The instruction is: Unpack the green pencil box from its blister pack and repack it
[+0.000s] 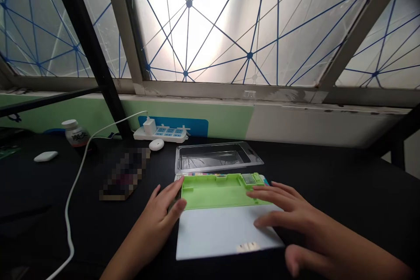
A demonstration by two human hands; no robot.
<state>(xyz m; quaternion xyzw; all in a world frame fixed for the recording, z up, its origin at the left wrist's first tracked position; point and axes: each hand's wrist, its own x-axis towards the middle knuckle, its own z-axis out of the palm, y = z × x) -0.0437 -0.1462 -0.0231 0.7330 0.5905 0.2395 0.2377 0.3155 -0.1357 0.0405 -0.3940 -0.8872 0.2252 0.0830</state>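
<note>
A flat case that looks like a pencil box lies unfolded on the black table. Its light green plastic tray (213,194) is on the far side, and a white panel (219,232) lies flat on the near side. A small clear-topped compartment (250,179) sits at the tray's far right corner. My left hand (160,210) rests against the tray's left edge, fingers stretched and thumb apart. Over the right side, my right hand (288,212) has its fingers spread, the fingertips at the tray and white panel; whether they press on it I cannot tell.
Behind the case lies a clear plastic blister shell (216,157). A power strip (160,133) with a white cable (77,179) stands by the wall. Leftward are a round white object (156,144), a blurred-out item (126,175), a bottle (75,133) and a white oval object (46,156).
</note>
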